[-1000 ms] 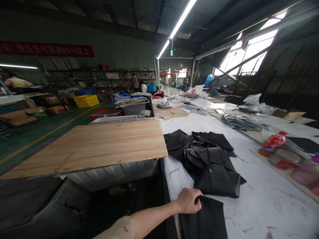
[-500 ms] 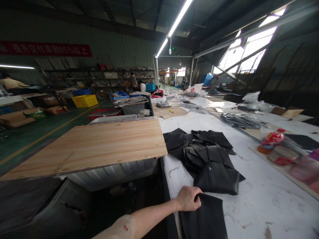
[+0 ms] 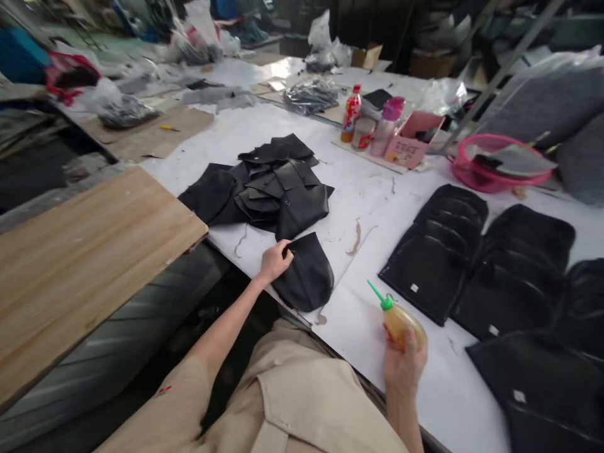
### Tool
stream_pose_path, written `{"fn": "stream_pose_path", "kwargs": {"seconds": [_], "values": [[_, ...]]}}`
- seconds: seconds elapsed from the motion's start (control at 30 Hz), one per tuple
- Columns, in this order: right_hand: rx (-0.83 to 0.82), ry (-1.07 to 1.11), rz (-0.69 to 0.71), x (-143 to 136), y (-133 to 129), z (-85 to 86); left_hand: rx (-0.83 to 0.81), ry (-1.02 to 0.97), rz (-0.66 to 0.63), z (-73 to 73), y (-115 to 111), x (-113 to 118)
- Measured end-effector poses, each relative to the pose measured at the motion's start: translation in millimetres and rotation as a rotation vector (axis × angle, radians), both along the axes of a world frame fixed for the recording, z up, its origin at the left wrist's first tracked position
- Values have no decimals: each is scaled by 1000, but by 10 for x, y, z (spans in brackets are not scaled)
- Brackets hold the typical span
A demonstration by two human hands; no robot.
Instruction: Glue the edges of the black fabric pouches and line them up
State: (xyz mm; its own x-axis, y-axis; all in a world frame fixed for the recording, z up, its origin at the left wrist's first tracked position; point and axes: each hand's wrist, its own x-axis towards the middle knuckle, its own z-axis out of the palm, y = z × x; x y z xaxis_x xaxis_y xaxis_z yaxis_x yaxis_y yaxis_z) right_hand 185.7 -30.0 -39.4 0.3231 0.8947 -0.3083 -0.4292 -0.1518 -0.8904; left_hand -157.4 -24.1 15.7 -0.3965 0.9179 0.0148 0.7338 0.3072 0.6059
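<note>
My left hand (image 3: 275, 262) pinches the upper left edge of a black leather-like piece (image 3: 309, 277) lying at the front edge of the white-covered table (image 3: 352, 314). Just beyond it is a loose heap of similar black pieces (image 3: 264, 189), some with a small metal stud. In my right hand (image 3: 404, 362) is a squeeze bottle (image 3: 404, 322) of yellowish liquid with a green nozzle, held above the table with its tip pointing up and to the left. Its fingers wrap round the bottle's lower part.
Overlapping rows of black padded pieces (image 3: 438, 251) with white labels cover the right side. Behind them are a pink basin (image 3: 476, 176), a pink box (image 3: 411, 151) and a red-labelled drink bottle (image 3: 352, 113). A wooden board (image 3: 94, 251) lies at left, bordering a dark gap.
The view has swung right and down, bringing my right hand with the squeeze bottle into sight. My left hand still grips the black piece at the table edge.
</note>
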Motion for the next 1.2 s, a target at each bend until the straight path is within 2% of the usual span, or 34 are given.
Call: {"fn": "stream_pose_path", "kwargs": {"seconds": [0.27,0.33,0.37,0.4,0.47,0.57,0.63,0.7,0.77,0.8,0.87,0.97,1.0,1.1,1.17,1.2], "values": [[8,-17,-52,74,-40,18,28,66,-88,-113,100,-292],[16,-29,-51,80,-39,5,39,121,-91,-57,112,-333],[21,-37,-48,78,-33,-1,42,156,-77,19,110,-354],[24,-41,-45,75,-26,-5,46,196,-61,131,99,-374],[27,-36,-43,65,-9,-7,54,292,-56,453,47,-396],[26,-10,-55,55,10,1,-8,432,-154,1067,-112,-336],[21,0,-67,53,16,2,-19,557,-162,1435,-237,-231],[18,6,-74,55,17,-3,-60,657,-171,1678,-320,-102],[23,10,-70,57,15,-14,-136,686,-190,1747,-306,22],[27,11,-66,59,14,-20,-179,664,-216,1710,-251,80],[36,9,-59,61,10,-30,-240,541,-320,1498,-53,190],[45,12,-54,64,4,-32,-240,178,-518,928,360,373],[48,15,-52,64,1,-28,-238,45,-517,711,486,443],[49,25,-48,63,-4,-4,-227,-397,-332,146,700,633],[45,29,-51,62,-3,13,-181,-618,-266,-72,678,682],[44,32,-52,62,-1,20,-140,-648,-267,-122,624,664]]}}
